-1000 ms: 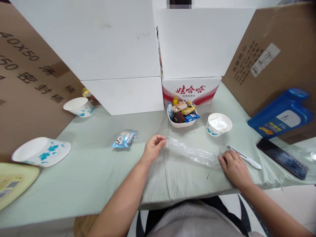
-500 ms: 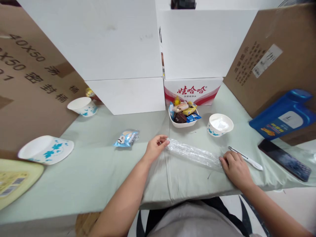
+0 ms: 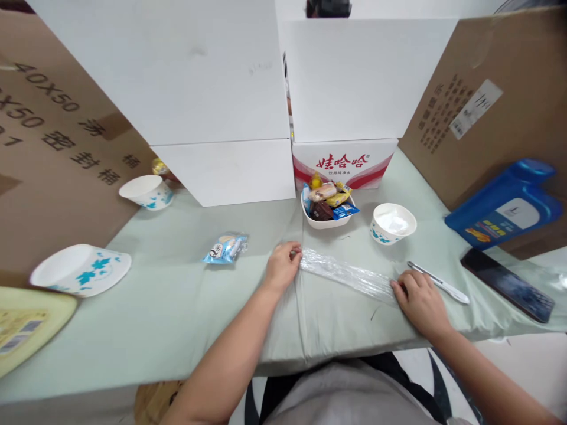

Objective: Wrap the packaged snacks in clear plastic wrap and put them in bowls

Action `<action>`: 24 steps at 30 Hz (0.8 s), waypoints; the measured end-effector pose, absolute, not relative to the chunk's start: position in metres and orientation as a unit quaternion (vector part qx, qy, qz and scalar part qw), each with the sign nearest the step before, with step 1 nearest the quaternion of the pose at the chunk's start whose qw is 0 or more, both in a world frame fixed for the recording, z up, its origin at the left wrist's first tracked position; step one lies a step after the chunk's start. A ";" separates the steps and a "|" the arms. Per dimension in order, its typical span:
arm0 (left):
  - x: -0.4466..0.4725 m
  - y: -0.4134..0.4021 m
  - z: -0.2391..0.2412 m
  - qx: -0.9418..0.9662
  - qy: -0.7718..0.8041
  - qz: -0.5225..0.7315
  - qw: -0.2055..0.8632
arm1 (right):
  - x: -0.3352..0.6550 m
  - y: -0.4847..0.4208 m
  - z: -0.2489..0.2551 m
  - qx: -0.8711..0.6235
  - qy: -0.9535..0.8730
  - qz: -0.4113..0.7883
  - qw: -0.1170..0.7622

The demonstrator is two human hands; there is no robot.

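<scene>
A pale green table (image 3: 155, 319) bears a packet (image 3: 225, 248), pen (image 3: 439, 284) and phone (image 3: 507, 285).

Got a blue bottle (image 3: 500, 206) by the right-hand cardboard box (image 3: 522, 112), dark phone (image 3: 507, 285) near it, plus a snack-filled bowl (image 3: 326, 224) by a red-and-white carton (image 3: 376, 162).

Both hands (image 3: 282, 268) hold a clear plastic strip (image 3: 348, 275) between them.

White wall (image 3: 398, 9), pale floor (image 3: 540, 366), cloth-covered table (image 3: 163, 319)
</scene>
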State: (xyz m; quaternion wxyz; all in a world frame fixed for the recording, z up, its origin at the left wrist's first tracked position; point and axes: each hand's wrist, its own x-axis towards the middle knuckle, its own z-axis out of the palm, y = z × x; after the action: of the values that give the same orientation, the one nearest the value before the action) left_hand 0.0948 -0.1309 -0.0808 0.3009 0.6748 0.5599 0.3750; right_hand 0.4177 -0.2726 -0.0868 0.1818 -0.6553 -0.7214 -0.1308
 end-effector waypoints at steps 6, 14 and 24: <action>0.094 -0.128 -0.084 0.650 0.556 0.396 0.335 | 0.417 -0.272 -0.086 -0.657 -0.722 -0.124 0.181; 0.091 -0.123 -0.082 0.708 0.519 0.354 0.322 | 0.417 -0.272 -0.085 -0.653 -0.723 -0.127 0.187; 0.095 -0.145 -0.074 0.808 0.458 0.335 0.158 | 0.418 -0.272 -0.088 -0.661 -0.714 -0.106 0.204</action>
State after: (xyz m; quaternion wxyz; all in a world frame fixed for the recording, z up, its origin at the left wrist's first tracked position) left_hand 0.0951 -0.1455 -0.0742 0.1575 0.8081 0.4583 0.3348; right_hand 0.4175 -0.2717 -0.0883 0.2042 -0.6609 -0.7144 -0.1058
